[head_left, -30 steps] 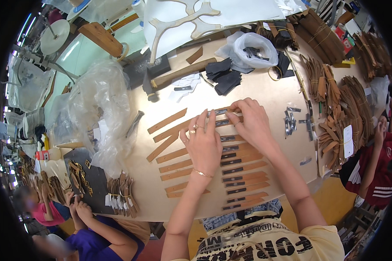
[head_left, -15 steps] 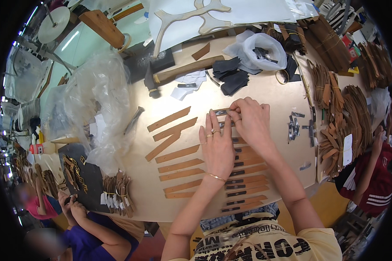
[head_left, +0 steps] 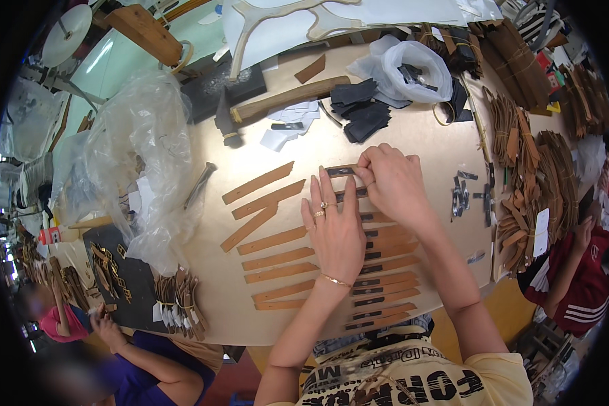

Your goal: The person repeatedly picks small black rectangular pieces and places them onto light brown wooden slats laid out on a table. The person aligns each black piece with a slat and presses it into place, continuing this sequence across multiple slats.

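Several brown leather strips with dark pieces at their left ends lie in a column [head_left: 396, 277] down the table. At its far end, my left hand [head_left: 337, 240] rests with outstretched fingers, its fingertips on the topmost strips. Between those fingertips and my right hand shows a dark, shiny piece [head_left: 340, 172] on the topmost strip. My right hand [head_left: 394, 184] pinches at this strip's right end; the fingers partly hide what they grip. Left of my hands, plain leather strips [head_left: 275, 238] lie in a second column.
A hammer [head_left: 291, 98], black pieces [head_left: 362, 111] and a plastic bag [head_left: 413, 68] lie beyond my hands. Loose dark pieces [head_left: 461, 193] and bundled leather strips [head_left: 517, 176] are at the right. Crumpled clear plastic [head_left: 149, 135] is at the left, near a co-worker's hand [head_left: 108, 329].
My hands stay at the topmost strip, with only slight finger movement. The whole view has shifted a little. At the lower left, the co-worker's hands have moved, and only one shows clearly now.
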`<state>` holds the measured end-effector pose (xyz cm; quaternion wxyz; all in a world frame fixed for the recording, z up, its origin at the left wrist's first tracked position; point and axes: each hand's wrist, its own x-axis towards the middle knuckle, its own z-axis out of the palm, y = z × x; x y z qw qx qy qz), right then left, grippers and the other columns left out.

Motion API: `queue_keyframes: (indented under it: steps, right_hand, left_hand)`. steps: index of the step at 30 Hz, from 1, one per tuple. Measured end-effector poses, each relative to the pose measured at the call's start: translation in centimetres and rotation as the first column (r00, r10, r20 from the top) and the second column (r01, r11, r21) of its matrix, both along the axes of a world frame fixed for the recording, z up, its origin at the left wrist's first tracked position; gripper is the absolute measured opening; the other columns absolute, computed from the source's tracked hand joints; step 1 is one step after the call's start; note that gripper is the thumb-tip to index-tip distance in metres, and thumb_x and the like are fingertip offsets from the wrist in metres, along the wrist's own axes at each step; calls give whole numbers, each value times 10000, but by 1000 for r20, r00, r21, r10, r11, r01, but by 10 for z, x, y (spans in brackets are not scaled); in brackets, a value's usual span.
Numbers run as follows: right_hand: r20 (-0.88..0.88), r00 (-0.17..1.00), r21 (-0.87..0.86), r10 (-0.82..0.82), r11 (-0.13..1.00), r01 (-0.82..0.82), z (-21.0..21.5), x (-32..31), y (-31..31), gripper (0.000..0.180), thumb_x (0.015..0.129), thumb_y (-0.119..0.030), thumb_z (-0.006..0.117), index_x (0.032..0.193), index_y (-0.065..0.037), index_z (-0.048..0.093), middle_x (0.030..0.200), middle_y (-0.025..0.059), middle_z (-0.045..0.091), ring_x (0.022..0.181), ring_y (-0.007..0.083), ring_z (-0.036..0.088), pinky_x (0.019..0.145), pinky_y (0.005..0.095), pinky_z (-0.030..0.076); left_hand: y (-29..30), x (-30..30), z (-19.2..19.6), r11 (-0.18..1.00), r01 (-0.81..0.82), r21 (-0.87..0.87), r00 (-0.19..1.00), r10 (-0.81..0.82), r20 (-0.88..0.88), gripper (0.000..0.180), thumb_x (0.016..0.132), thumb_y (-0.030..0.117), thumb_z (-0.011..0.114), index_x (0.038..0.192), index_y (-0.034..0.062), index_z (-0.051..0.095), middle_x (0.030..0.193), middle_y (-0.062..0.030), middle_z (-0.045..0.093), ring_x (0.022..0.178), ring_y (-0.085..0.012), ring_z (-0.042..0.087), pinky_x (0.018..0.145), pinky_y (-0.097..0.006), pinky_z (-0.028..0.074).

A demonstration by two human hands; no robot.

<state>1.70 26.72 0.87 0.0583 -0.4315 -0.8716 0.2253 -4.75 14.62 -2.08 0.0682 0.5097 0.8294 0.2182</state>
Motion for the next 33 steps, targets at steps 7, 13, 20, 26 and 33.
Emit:
queue_keyframes:
  steps: [7, 13, 20, 26, 33]
  right_hand:
    - [21, 999, -90, 32, 996, -30, 8, 2, 3, 144, 942, -190, 573, 951, -67, 647, 947, 90, 641, 908, 274, 613, 834, 462, 371]
    - [-307, 952, -344, -22, 935, -89, 26, 0, 6, 110, 950, -145, 622, 955, -35, 618, 861, 38, 626, 791, 145, 602, 736, 323, 439]
    - [-467, 859, -724, -210, 649, -235, 48, 15, 23, 119, 916, -102, 695, 931, -7, 626, 850, -13, 640, 777, 51, 585, 705, 223, 483]
    - [-578, 768, -732, -277, 592, -337, 45, 18, 16, 262, 912, -75, 689, 1137, -28, 564, 838, 5, 649, 788, 50, 584, 735, 214, 468]
    - [-803, 494, -565, -332, 688, -456, 59, 41, 21, 353, 894, -10, 647, 1220, -32, 513, 889, 33, 650, 841, 83, 585, 787, 249, 467]
  left_hand:
    - [3, 1, 5, 996, -8, -91, 999, 4, -43, 454, 899, 84, 591, 1352, 113, 568, 1534, -232, 364, 1437, -367, 318, 1162, -542, 182]
    - [11, 2, 13, 989, -49, -138, 996, 38, -84, 492, 857, 53, 591, 1345, 103, 552, 1539, -244, 358, 1464, -363, 281, 1181, -552, 133]
    - [2, -23, 29, 988, -111, 110, 972, 85, 219, 468, 887, 130, 643, 1332, 51, 521, 1468, -243, 435, 1361, -348, 421, 1117, -523, 256]
    - [11, -38, 34, 919, -230, 321, 693, -77, 717, 526, 840, 3, 695, 1318, 7, 475, 1195, -196, 637, 893, -211, 691, 763, -315, 522]
    - [44, -42, 21, 915, -310, 257, 514, -66, 855, 269, 898, -30, 639, 1163, -53, 597, 836, -118, 712, 713, -125, 700, 631, -215, 511]
